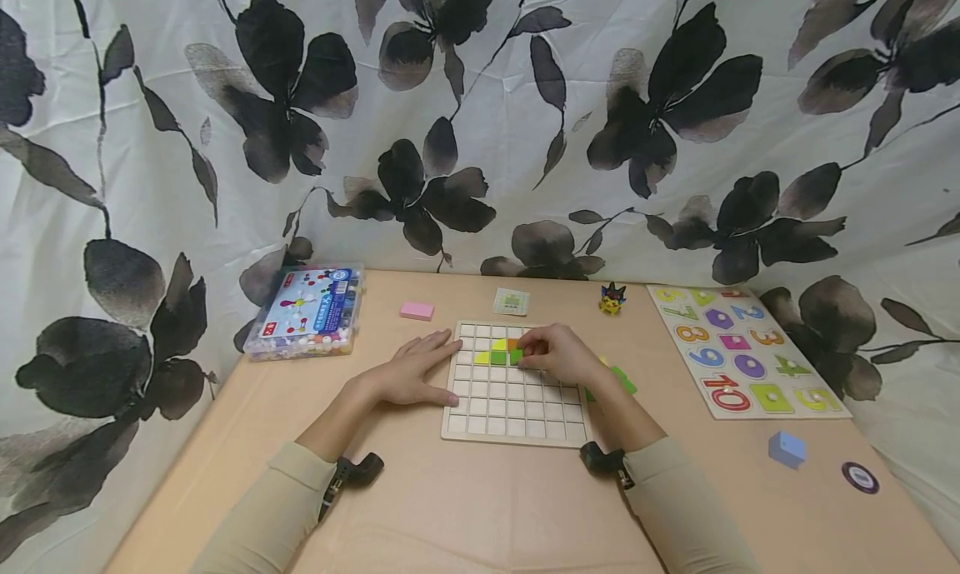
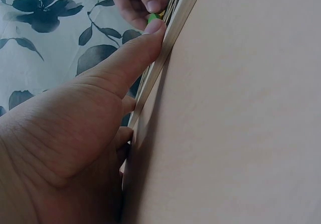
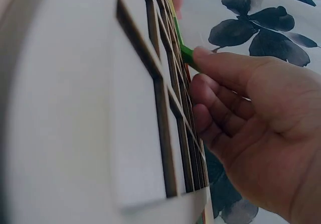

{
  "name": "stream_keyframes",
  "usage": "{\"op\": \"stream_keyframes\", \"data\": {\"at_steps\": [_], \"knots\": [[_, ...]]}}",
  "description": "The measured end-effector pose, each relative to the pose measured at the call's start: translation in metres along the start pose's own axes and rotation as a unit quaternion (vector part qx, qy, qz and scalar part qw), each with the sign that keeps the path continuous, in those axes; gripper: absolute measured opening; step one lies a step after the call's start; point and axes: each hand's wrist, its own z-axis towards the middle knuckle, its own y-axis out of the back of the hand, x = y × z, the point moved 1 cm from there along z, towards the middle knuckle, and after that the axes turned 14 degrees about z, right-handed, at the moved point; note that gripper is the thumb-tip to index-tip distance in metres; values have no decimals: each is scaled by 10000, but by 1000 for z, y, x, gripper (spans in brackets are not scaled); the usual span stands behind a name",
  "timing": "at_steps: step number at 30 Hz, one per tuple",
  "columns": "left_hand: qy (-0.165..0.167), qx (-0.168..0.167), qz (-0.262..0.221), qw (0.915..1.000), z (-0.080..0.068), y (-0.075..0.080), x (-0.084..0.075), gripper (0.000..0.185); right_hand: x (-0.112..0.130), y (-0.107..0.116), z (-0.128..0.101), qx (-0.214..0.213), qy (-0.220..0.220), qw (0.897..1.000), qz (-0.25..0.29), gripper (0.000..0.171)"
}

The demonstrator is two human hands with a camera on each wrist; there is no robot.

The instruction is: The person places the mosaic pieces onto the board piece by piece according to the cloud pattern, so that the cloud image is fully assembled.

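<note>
Your left hand lies flat on the desk, steadying the pale wooden grid board. Mid-frame, your right hand pinches a small green block, fitting it into a square.

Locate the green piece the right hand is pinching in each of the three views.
Head: green piece on the grid board's upper rows, under the right hand.
Left wrist: top centre, beside the board's edge.
Right wrist: upper middle, at the fingertips.
Shared landmark: the grid board.
</note>
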Motion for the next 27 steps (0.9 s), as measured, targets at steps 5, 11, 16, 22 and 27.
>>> {"op": "stream_keyframes", "data": {"at_steps": [5, 11, 16, 22, 27], "knots": [[3, 18, 19, 10000, 0, 1, 0, 103, 0, -2, 0, 74, 28, 9998, -201, 24], [29, 31, -13, 10000, 0, 1, 0, 104, -1, -3, 0, 117, 22, 9998, -185, 23], [67, 53, 17, 10000, 0, -2, 2, 105, 1, -2, 0, 131, -38, 9998, -153, 25], [59, 31, 35, 10000, 1, -3, 4, 105, 5, 6, -3, -6, -3, 9999, -144, 28], [64, 76, 51, 9999, 1, -2, 3, 105, 18, 24, -10, -396, 31, 9989, -262, 29]]}}
